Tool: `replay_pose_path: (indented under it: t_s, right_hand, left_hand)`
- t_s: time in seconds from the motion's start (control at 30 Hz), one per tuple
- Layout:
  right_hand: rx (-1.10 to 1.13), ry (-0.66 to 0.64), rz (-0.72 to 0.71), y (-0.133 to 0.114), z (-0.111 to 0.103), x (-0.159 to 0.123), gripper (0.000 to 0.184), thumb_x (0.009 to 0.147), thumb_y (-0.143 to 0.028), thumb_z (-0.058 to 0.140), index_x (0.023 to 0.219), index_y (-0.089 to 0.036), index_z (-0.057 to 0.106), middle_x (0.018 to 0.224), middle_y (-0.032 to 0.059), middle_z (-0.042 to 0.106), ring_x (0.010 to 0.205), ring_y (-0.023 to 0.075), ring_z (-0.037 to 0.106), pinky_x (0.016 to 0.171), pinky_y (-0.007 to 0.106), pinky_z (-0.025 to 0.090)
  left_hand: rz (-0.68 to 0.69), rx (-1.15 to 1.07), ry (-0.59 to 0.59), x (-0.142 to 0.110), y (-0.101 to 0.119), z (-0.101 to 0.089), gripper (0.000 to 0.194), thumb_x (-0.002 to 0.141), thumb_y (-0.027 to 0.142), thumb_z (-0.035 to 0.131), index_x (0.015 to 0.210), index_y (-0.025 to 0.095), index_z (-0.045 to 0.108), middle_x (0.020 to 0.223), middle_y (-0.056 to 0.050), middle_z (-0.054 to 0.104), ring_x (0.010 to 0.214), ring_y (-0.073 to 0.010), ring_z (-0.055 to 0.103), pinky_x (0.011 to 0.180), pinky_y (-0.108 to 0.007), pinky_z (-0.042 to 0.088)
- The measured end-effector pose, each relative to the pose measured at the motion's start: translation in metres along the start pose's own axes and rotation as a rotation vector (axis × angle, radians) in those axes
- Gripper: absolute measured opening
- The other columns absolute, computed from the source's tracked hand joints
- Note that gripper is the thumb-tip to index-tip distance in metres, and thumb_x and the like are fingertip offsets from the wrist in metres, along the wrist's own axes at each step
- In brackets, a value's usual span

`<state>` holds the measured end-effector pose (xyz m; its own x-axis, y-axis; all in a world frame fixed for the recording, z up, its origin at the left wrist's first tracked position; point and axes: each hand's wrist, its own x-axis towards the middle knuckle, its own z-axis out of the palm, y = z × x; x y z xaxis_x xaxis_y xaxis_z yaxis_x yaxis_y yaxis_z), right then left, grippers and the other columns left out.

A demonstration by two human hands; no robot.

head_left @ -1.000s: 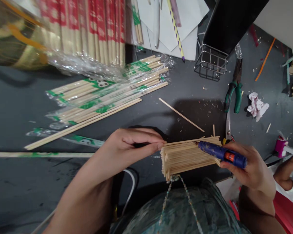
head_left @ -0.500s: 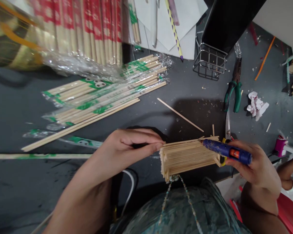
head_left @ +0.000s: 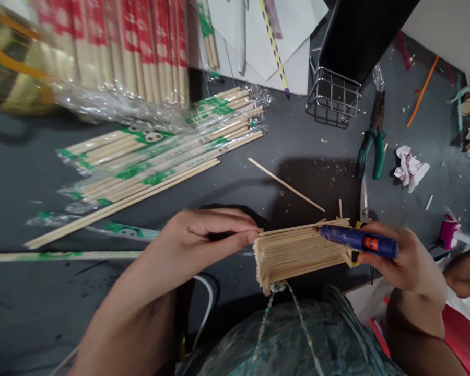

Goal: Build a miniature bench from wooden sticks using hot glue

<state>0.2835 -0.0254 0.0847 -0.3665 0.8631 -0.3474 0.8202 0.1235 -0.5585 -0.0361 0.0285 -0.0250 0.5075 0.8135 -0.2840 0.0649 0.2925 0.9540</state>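
Note:
A small box-like structure built from thin wooden sticks (head_left: 301, 253) sits close to my body. My left hand (head_left: 211, 237) is closed in a pinch at its upper left corner, thumb and finger on the end of a thin wooden stick (head_left: 288, 228) along the top edge. My right hand (head_left: 405, 261) grips a blue hot glue gun (head_left: 348, 239) with an orange-red switch. Its tip points left, at or very near that top stick; actual contact is hard to make out. The fingers of my right hand are partly hidden behind the glue gun.
Plastic-wrapped chopsticks (head_left: 160, 146) and a red-patterned pack (head_left: 121, 57) lie at upper left. A loose stick (head_left: 285, 184) rests beyond the structure. Green-handled pliers (head_left: 372, 146), scissors (head_left: 364, 201), crumpled paper (head_left: 409, 168) and a wire stand (head_left: 335, 94) are toward the right. Another person's arm (head_left: 462, 271) shows there.
The glue gun's tip has shifted slightly left along the structure's top edge. My left hand keeps its pinch at the corner. The whole view has drifted a little.

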Motion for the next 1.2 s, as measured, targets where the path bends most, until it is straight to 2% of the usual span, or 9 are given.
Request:
replay_pose_path:
  t_s: [0.27, 0.67, 0.97, 1.2]
  right_hand:
    - [-0.019, -0.005, -0.046, -0.001, -0.009, 0.004, 0.032, 0.103, -0.047, 0.048, 0.092, -0.021, 0.063, 0.074, 0.0031, 0.069, 0.060, 0.0161, 0.064, 0.058, 0.027, 0.046]
    - [-0.062, 0.030, -0.041, 0.008, -0.011, -0.006, 0.026, 0.102, -0.043, 0.054, 0.108, -0.019, 0.063, 0.087, 0.0067, 0.075, 0.070, 0.0193, 0.072, 0.065, 0.028, 0.052]
    - [-0.043, 0.008, -0.019, 0.015, -0.016, -0.011, 0.022, 0.101, -0.041, 0.056, 0.103, -0.019, 0.061, 0.084, 0.0051, 0.073, 0.067, 0.0182, 0.070, 0.062, 0.027, 0.050]
    - [-0.046, 0.001, -0.004, 0.020, -0.017, -0.014, 0.023, 0.102, -0.043, 0.055, 0.102, -0.020, 0.061, 0.082, 0.0050, 0.072, 0.067, 0.0182, 0.070, 0.060, 0.027, 0.050]
  left_hand:
    - [-0.006, 0.013, -0.003, -0.001, -0.002, -0.001, 0.017, 0.078, 0.016, 0.071, 0.076, 0.025, 0.085, 0.078, -0.005, 0.080, 0.069, -0.0147, 0.073, 0.063, -0.017, 0.058]
    - [0.004, 0.043, -0.001, -0.004, -0.006, -0.004, 0.021, 0.078, 0.012, 0.071, 0.080, 0.027, 0.085, 0.082, -0.004, 0.081, 0.072, -0.0154, 0.075, 0.065, -0.017, 0.059]
    - [0.041, 0.044, 0.008, -0.001, -0.002, -0.001, 0.026, 0.077, 0.009, 0.069, 0.080, 0.029, 0.085, 0.079, -0.001, 0.081, 0.069, -0.0126, 0.076, 0.063, -0.013, 0.058]
    - [0.038, 0.038, 0.007, -0.001, -0.005, -0.003, 0.029, 0.077, 0.007, 0.069, 0.081, 0.030, 0.085, 0.081, -0.002, 0.081, 0.070, -0.0139, 0.076, 0.063, -0.014, 0.059]
